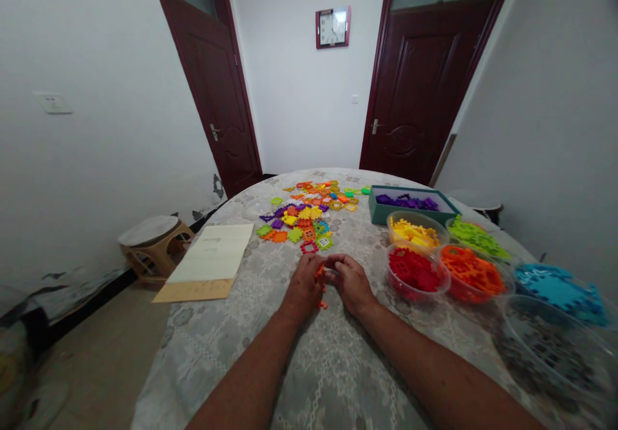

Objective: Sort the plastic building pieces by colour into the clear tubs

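Close together over the middle of the table, my left hand [305, 282] and my right hand [348, 280] meet at an orange plastic building piece [322, 288]. My left fingers are wrapped round the piece, which partly shows between the hands and reaches down toward the cloth. The right thumb and fingers pinch at its upper right side, though the exact contact is partly hidden. Just beyond the hands lies a loose pile of colourful interlocking pieces [305, 214], with a dark pink frame piece [309, 247] nearest to them.
Right of my hands stand clear tubs of red pieces [416, 269], orange pieces [473, 272], yellow pieces [414, 232], green, blue and grey pieces. A teal box [379, 212] holds purple pieces. A paper pad [217, 250] lies left, near a wooden stool [154, 243].
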Motion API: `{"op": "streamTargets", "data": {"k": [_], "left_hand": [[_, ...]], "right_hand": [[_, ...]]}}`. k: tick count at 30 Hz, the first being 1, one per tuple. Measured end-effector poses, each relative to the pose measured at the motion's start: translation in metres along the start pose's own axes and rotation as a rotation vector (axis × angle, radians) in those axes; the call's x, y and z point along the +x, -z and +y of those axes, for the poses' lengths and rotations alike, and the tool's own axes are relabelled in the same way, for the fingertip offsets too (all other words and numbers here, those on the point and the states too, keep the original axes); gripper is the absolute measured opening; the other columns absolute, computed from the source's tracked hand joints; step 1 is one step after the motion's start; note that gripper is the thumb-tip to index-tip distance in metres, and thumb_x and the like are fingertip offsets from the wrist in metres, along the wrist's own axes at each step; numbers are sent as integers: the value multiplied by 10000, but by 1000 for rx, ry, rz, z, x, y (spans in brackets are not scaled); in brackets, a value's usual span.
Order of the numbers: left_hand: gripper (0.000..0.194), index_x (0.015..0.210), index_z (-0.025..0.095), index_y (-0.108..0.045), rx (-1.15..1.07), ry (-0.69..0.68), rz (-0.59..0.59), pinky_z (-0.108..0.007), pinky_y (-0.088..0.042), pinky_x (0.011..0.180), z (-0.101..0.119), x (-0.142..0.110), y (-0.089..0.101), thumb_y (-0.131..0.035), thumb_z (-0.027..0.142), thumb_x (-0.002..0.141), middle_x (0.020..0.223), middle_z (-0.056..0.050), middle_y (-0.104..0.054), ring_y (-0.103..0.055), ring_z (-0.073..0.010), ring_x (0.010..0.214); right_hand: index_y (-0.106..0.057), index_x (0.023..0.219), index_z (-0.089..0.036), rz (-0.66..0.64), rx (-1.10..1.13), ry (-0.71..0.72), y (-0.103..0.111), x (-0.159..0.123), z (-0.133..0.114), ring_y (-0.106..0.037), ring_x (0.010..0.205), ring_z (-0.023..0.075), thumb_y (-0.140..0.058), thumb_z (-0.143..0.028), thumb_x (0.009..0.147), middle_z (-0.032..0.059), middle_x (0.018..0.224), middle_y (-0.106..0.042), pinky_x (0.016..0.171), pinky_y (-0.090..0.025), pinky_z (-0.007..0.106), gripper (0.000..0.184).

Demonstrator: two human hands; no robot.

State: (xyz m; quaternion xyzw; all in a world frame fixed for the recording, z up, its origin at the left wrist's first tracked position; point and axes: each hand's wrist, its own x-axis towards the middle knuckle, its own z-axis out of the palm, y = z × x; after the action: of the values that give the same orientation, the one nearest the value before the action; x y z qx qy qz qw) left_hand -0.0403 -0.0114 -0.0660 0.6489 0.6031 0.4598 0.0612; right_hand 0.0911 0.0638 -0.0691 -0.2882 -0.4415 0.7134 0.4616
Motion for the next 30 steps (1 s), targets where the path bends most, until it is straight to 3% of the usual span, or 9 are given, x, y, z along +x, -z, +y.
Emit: {"op": "streamTargets", "data": {"k": [3,5,7,10,13,16,22,27,30], "left_hand": [[505,1203,240,-714,-59,81,61,-468,-533,1063,0,4,3,-517,17,796,1161,-84,-692,-651,-242,1139],[479,1191,237,-733,-148,222,149,-467,-554,1024,-2,7,5,-556,46,789,1146,-79,-716,-679,-243,1089],[492,1235,235,-727,-317,413,200,-425,-611,854,-4,11,9,-597,96,781,1055,-65,-733,-705,-216,885],[573,1296,227,-690,-643,609,303,-321,-585,608,-9,15,13,-653,159,728,962,-33,-728,-651,-156,656],[646,1299,200,-671,-843,653,445,-262,-551,569,-12,19,14,-710,179,654,970,-24,-720,-645,-134,661],[681,1299,183,-666,-913,664,482,-237,-534,562,-11,22,15,-734,184,621,935,-9,-705,-636,-122,658],[696,1312,193,-664,-941,667,409,-235,-551,600,-6,27,22,-751,167,622,959,-17,-732,-658,-124,682],[679,1326,198,-685,-742,656,300,-244,-546,570,-6,31,28,-762,205,651,968,-34,-756,-666,-140,652],[670,1320,206,-693,-698,643,281,-249,-548,567,-4,31,30,-769,221,655,992,-43,-765,-671,-147,662]], "right_hand": [[-713,986,-213,25,-249,77,6,-1,-4,-684,1000,266,-585,-351,785,89,1026,-721,798,-601,393,276],[-710,1037,-216,5,-494,187,9,-3,-10,-681,992,261,-526,-323,844,92,1059,-727,824,-584,399,287],[-712,1056,-219,-71,-749,334,11,-8,-16,-672,1015,255,-501,-276,887,93,1080,-730,916,-550,410,276],[-712,1079,-221,-276,-1080,484,7,-21,-22,-647,1047,262,-566,-254,905,104,1076,-716,994,-499,411,230],[-706,1082,-228,-444,-1331,499,-2,-36,-24,-615,1041,284,-682,-367,907,116,1080,-690,932,-502,402,225],[-690,1022,-230,-493,-1489,457,-10,-48,-23,-601,987,280,-732,-452,895,118,1073,-664,834,-503,376,259],[-628,1060,-236,-466,-1525,427,-15,-49,-21,-604,933,236,-701,-390,925,89,1091,-661,753,-483,332,217],[-602,986,-249,-480,-1296,361,-13,-39,-25,-600,812,184,-699,-315,924,21,969,-693,694,-448,291,133],[-604,926,-249,-495,-1132,362,-16,-40,-44,-611,793,155,-652,-185,913,-17,893,-690,716,-453,264,82]]}}
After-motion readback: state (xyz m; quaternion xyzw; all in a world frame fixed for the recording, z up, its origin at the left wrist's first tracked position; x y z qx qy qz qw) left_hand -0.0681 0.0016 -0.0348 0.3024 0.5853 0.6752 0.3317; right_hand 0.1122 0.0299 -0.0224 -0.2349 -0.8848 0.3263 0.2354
